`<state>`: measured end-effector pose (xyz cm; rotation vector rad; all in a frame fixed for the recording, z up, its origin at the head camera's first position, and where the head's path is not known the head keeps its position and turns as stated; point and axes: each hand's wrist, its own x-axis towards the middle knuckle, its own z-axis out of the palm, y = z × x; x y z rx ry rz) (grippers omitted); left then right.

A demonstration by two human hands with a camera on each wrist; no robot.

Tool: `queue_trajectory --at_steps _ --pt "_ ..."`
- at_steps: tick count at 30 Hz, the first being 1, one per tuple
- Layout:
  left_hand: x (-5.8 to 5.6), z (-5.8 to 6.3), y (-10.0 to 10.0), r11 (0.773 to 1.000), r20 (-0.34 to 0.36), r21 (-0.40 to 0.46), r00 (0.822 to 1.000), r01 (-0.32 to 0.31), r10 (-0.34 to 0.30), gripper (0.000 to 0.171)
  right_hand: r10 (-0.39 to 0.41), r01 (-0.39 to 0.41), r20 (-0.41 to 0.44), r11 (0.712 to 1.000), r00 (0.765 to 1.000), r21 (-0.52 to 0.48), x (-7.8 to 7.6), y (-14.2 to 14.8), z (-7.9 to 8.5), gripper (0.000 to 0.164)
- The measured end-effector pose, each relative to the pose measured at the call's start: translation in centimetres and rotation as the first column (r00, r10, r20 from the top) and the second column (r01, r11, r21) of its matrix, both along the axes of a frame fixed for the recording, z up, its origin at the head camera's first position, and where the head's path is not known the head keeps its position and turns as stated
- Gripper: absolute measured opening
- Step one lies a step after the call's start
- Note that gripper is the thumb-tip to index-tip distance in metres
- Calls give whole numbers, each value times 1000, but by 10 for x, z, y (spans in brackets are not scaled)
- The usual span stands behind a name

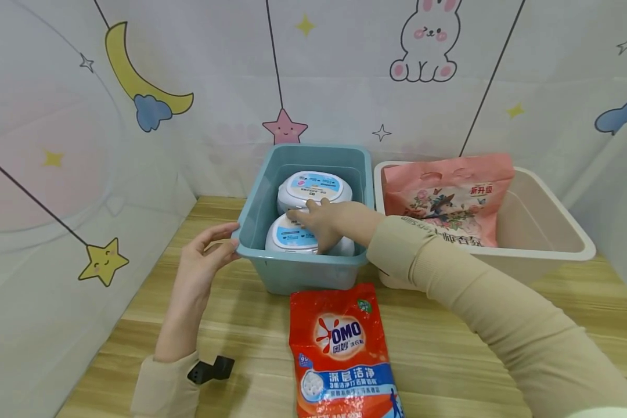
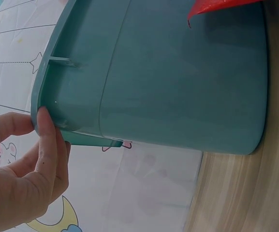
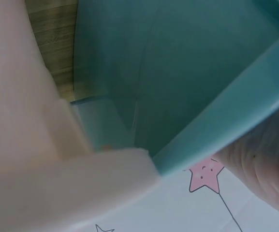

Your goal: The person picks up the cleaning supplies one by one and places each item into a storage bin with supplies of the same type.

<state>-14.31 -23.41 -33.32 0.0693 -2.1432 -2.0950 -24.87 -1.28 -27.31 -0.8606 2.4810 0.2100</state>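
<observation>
Teal bin (image 1: 313,276) holds far tub (image 1: 316,184) and near tub (image 1: 292,235). Left hand (image 1: 201,255) pinches left rim (image 1: 254,193); right hand (image 1: 326,223) has fingers spread over near tub, can't tell if gripping. Bin could tip if left bears down.

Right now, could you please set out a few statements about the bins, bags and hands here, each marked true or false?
1. The left hand pinches the rim of the blue bin. True.
2. The pink bag is in the blue bin. False: it is in the beige bin.
3. The right hand reaches into the blue bin. True.
4. The blue bin holds only one white tub. False: it holds two white tubs.
5. The red OMO bag is inside the beige bin. False: it is outside both bins, in front of the blue one.
</observation>
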Motion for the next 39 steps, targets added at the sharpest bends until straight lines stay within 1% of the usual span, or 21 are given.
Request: queue_trajectory --at_steps 5,10,15,19,23,28,32,39 --pt "0 0 0 1000 0 -4 1000 1 -1 39 2 -2 -8 1000 1000 5 -1 1 1 98" --pt "0 0 0 1000 -2 13 1000 -1 1 39 7 -8 -4 999 1000 -45 -1 1 7 101" --pt "0 -1 0 1000 -8 20 1000 5 -5 40 60 -61 -6 996 998 -70 2 1 14 92" --pt "0 -1 0 1000 -11 13 1000 6 -6 40 98 -101 -33 991 995 -87 3 1 16 83" --pt "0 -1 0 1000 -11 5 1000 2 -2 40 121 -126 -55 986 991 -105 4 4 17 78" --pt "1 -1 0 1000 -6 8 1000 1 -1 41 126 -136 -70 978 990 -158 5 11 17 70" --pt "2 0 0 1000 -7 21 1000 12 -12 41 124 -137 -73 968 990 -212 4 18 17 63" --pt "1 0 -1 998 -8 48 999 39 -39 42 96 -103 -37 953 995 -285 10 29 16 61"
